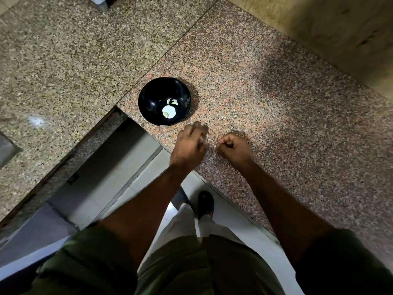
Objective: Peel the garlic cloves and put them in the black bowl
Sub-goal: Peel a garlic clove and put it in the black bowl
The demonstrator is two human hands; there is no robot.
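A speckled granite counter [265,86] fills most of the view, pinkish on the right and greyer on the left, with a straight seam running between the two slabs; it wraps around an inner corner where the person stands. Along the top right runs a pale yellowish wall [329,24], and below the counter edge lies a floor of light tiles [136,177] with a grey cabinet face [106,158] under the left slab. No label or writing can be read anywhere. The person's green sleeves [89,262], light trousers and one dark shoe [205,202] show at the bottom, both bare forearms reaching forward over the counter. The black bowl [146,99] sits on the pink slab near the seam, just beyond the hands, and holds a few pale peeled garlic cloves [169,111] (one large bright patch there may be glare or a clove — it is hard to say). The left hand [189,143] has its fingers curled down around something small and pale, blurred, seemingly a clove. The right hand [232,147] is fisted, thumb and forefinger pinching a thin whitish scrap of garlic skin [213,146] — it points toward the left hand, the two hands close but apart.
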